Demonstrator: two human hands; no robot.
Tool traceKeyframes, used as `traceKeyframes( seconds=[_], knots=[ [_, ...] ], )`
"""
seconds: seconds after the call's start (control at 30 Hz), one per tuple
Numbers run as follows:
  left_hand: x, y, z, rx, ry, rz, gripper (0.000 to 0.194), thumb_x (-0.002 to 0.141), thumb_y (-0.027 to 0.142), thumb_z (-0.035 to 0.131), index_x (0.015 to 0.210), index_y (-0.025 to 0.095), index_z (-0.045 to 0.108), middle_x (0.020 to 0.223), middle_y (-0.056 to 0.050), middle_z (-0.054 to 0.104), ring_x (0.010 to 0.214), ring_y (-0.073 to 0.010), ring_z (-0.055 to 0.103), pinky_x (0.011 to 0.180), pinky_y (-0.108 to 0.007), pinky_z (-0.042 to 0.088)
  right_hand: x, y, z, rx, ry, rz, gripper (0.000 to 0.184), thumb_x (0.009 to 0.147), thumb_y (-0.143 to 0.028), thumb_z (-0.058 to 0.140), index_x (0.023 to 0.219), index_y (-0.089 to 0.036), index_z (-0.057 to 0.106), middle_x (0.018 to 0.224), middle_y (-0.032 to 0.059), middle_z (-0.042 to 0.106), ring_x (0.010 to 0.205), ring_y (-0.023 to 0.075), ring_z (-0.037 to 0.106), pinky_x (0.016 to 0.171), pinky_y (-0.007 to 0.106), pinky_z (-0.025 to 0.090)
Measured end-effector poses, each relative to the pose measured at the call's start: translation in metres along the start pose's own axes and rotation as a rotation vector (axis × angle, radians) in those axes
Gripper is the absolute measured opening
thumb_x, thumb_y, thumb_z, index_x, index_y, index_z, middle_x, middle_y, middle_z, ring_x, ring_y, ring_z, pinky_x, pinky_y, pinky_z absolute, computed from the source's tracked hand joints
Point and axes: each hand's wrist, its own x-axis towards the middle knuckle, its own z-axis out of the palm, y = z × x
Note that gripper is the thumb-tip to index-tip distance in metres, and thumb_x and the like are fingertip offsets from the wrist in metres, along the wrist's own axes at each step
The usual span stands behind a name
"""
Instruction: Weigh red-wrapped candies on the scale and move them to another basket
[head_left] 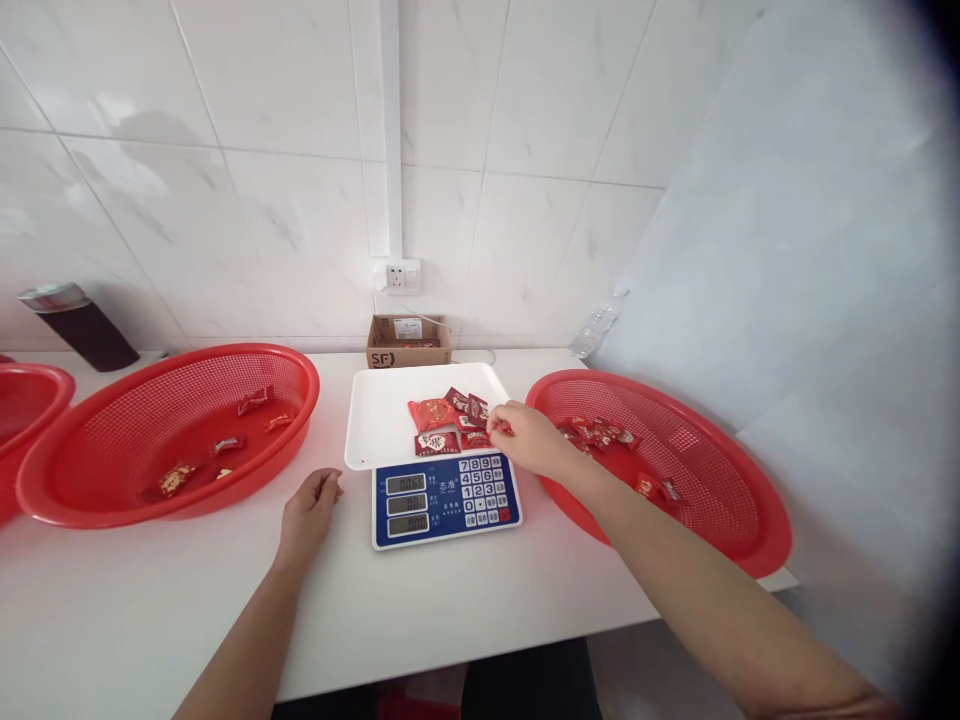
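My right hand (529, 438) reaches over the right edge of the scale's white tray (379, 400), its fingers closed on a small red-wrapped candy (505, 429) that mostly hides behind them. Several wrapped candies lie on that tray: a larger bright red packet (433, 413), a dark red flat one (436, 443) and a small pile (466, 403) beside my fingertips. Below the tray, the blue panel of the digital scale (448, 502) shows keys and three displays. Left of the scale, my left hand (309, 512) rests on the table with its fingers curled in and nothing visible in them.
A red plastic basket (720, 450) with several candies stands at right; another such basket (135, 400) stands at left, a third red basket (37, 385) beyond it. Behind the scale are a cardboard box (409, 355) and wall socket (397, 277). A dark bottle (86, 328) leans back left.
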Motion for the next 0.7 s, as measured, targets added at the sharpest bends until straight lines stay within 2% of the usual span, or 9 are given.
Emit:
traceKeyframes(
  seconds=[0.1, 0.17, 0.3, 0.4, 0.47, 0.57, 0.63, 0.7],
  knots=[
    [0.001, -0.001, 0.000, -0.003, -0.003, -0.002, 0.037, 0.075, 0.051, 0.042, 0.089, 0.022, 0.059, 0.073, -0.001, 0.061, 0.075, -0.0179, 0.058, 0.073, -0.030, 0.045, 0.016, -0.004, 0.007, -0.136, -0.014, -0.013, 0.017, 0.080, -0.037, 0.051, 0.088, -0.025, 0.061, 0.090, -0.0003, 0.064, 0.078, 0.0159, 0.058, 0.057, 0.023, 0.036],
    [0.001, -0.002, 0.000, -0.001, -0.008, -0.003, 0.037, 0.075, 0.051, 0.042, 0.090, 0.022, 0.059, 0.073, -0.001, 0.061, 0.075, -0.0179, 0.058, 0.074, -0.030, 0.045, 0.026, -0.007, 0.012, -0.258, -0.049, -0.056, 0.024, 0.078, -0.041, 0.054, 0.096, -0.027, 0.061, 0.096, 0.0002, 0.064, 0.083, 0.0179, 0.059, 0.057, 0.024, 0.035],
    [0.002, -0.004, 0.000, 0.008, -0.009, -0.002, 0.038, 0.075, 0.052, 0.042, 0.089, 0.021, 0.059, 0.073, -0.002, 0.061, 0.074, -0.0182, 0.058, 0.072, -0.031, 0.045, 0.038, -0.014, 0.021, -0.430, -0.099, -0.142, 0.019, 0.078, -0.036, 0.054, 0.091, -0.023, 0.062, 0.095, 0.0035, 0.064, 0.085, 0.0197, 0.059, 0.058, 0.024, 0.036],
    [0.002, -0.004, -0.001, 0.005, -0.010, 0.003, 0.038, 0.075, 0.052, 0.042, 0.089, 0.021, 0.059, 0.073, -0.002, 0.060, 0.073, -0.0182, 0.057, 0.072, -0.031, 0.045, 0.039, -0.018, 0.020, -0.403, -0.034, -0.150, 0.019, 0.084, -0.027, 0.045, 0.085, -0.022, 0.064, 0.090, 0.0047, 0.063, 0.084, 0.0183, 0.059, 0.058, 0.024, 0.037],
    [0.002, -0.004, 0.000, -0.001, -0.016, 0.009, 0.038, 0.076, 0.053, 0.042, 0.089, 0.021, 0.058, 0.072, -0.002, 0.060, 0.073, -0.0183, 0.057, 0.072, -0.031, 0.045, 0.038, -0.019, 0.015, -0.265, 0.078, -0.119, 0.024, 0.085, -0.025, 0.042, 0.086, -0.023, 0.065, 0.091, 0.0044, 0.062, 0.083, 0.0172, 0.058, 0.059, 0.025, 0.039],
    [0.001, -0.003, 0.000, -0.009, -0.021, 0.016, 0.037, 0.076, 0.052, 0.042, 0.089, 0.021, 0.058, 0.072, -0.002, 0.060, 0.074, -0.0184, 0.057, 0.073, -0.031, 0.045, 0.036, -0.015, 0.001, 0.089, 0.278, -0.037, 0.018, 0.081, -0.027, 0.048, 0.085, -0.022, 0.065, 0.095, 0.0038, 0.061, 0.084, 0.0165, 0.058, 0.066, 0.026, 0.043],
    [0.001, -0.002, 0.000, -0.009, -0.021, 0.018, 0.037, 0.076, 0.052, 0.042, 0.089, 0.021, 0.058, 0.072, -0.001, 0.059, 0.075, -0.0183, 0.057, 0.073, -0.031, 0.045, 0.037, -0.010, -0.008, 0.434, 0.311, 0.056, 0.014, 0.078, -0.027, 0.052, 0.080, -0.020, 0.063, 0.088, 0.0029, 0.063, 0.080, 0.0159, 0.059, 0.069, 0.028, 0.045],
    [0.001, 0.000, 0.000, -0.004, -0.021, 0.016, 0.036, 0.076, 0.051, 0.042, 0.088, 0.022, 0.058, 0.072, -0.001, 0.059, 0.074, -0.0180, 0.057, 0.073, -0.030, 0.044, 0.037, -0.004, -0.016, 0.857, 0.267, 0.190, 0.008, 0.076, -0.024, 0.052, 0.077, -0.019, 0.059, 0.076, 0.0004, 0.064, 0.071, 0.0143, 0.060, 0.068, 0.028, 0.049]
  ],
)
